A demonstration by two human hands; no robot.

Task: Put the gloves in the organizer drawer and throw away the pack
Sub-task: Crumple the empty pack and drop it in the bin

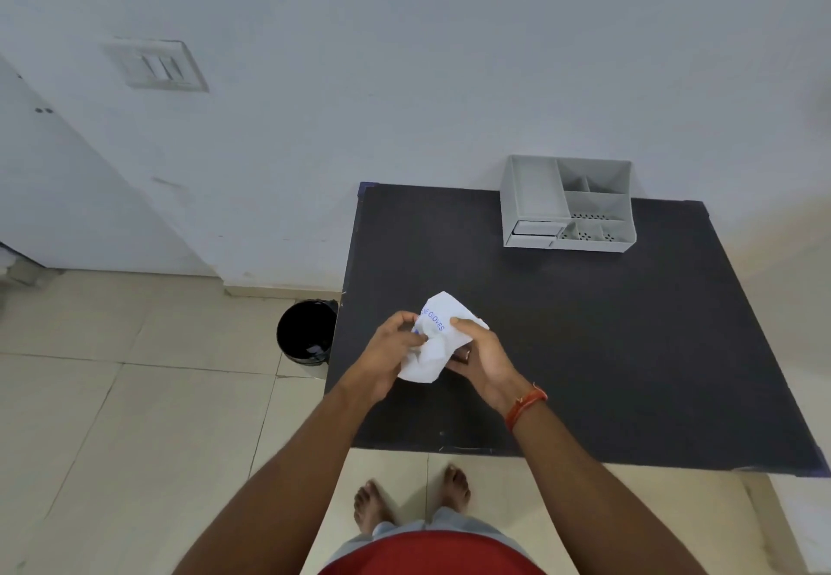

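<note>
Both hands hold a crumpled white glove pack (438,340) with blue "GLOVES" print, above the left front part of the black table (584,349). My left hand (391,356) pinches its left side. My right hand (483,356) grips its right side, thumb on top. No loose gloves show; I cannot tell what is inside the pack. The grey desk organizer (567,204) stands at the table's back edge against the wall, its small drawer (535,229) at the lower left front pushed in. A black bin (305,331) sits on the floor left of the table.
A white wall rises behind the table, with a switch plate (157,65) at upper left. Beige floor tiles (135,394) spread to the left and front. My bare feet (411,498) stand at the table's front edge.
</note>
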